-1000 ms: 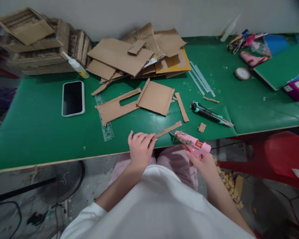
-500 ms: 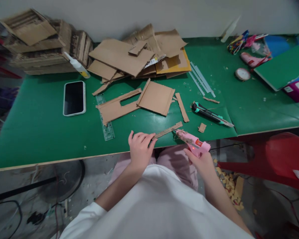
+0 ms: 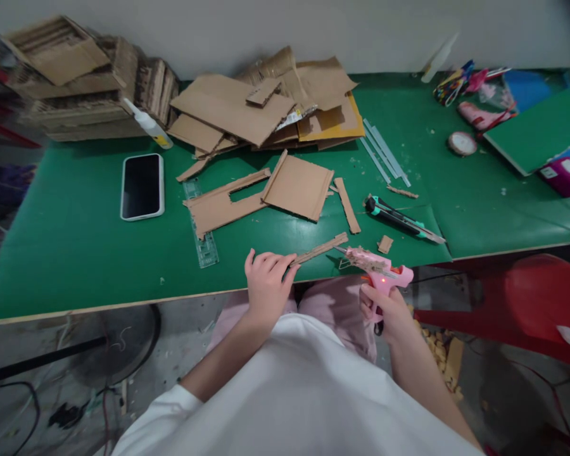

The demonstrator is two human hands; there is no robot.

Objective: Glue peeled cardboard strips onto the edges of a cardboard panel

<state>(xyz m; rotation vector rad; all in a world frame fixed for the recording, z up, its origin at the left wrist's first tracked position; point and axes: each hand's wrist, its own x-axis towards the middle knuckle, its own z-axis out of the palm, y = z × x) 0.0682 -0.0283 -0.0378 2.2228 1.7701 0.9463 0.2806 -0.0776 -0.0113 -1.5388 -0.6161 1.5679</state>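
Observation:
My left hand [image 3: 269,282] pinches the near end of a narrow cardboard strip [image 3: 320,249] at the table's front edge. My right hand [image 3: 387,311] is wrapped round the handle of a pink glue gun [image 3: 376,268], whose small light glows orange. The gun's nozzle points left, just beneath the strip's far end. Beyond the strip lie a square cardboard panel [image 3: 298,187] with raised side strips and a cardboard frame [image 3: 218,210] with a cut-out, partly over a clear ruler [image 3: 208,250]. Another thin strip [image 3: 347,205] rests right of the panel.
A utility knife [image 3: 403,220] with its blade out lies at the right, near clear glue sticks [image 3: 384,151]. Cardboard sheets [image 3: 232,104] are piled at the back. A phone [image 3: 142,187] and a glue bottle [image 3: 149,125] are on the left; a red stool [image 3: 546,297] stands at right.
My right hand has moved slightly right and down with the glue gun, and its grip now sits lower on the handle. My left hand and the strip have stayed put.

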